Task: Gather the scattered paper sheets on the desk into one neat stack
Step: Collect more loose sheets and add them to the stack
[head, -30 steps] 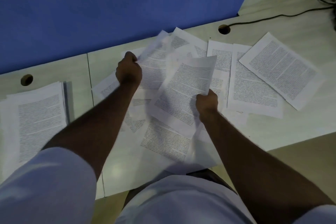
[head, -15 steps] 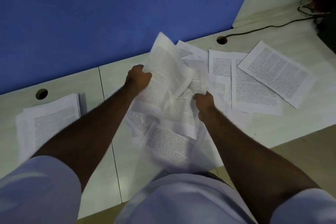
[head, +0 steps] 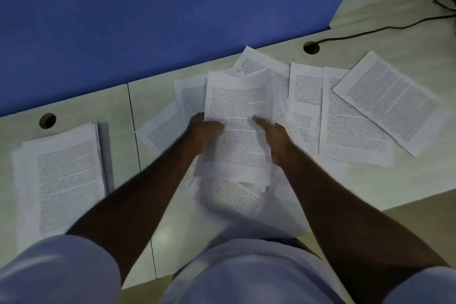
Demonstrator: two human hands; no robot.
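Fingers: left hand (head: 202,128) grips paper bundle (head: 237,116); right hand (head: 274,133) flat, extended on it. One stack (head: 61,175), two cable holes.

Left arm: bare forearm reaching from the near left toward the centre, short pale sleeve at the upper arm. Left hand (head: 203,128): fingers curling under the left edge of a bundle of sheets (head: 237,121), thumb lying on top, gripping it. Right arm: bare forearm angling in from the near right. Right hand (head: 274,134): fingers extending nearly straight, pressing against the bundle's right side.
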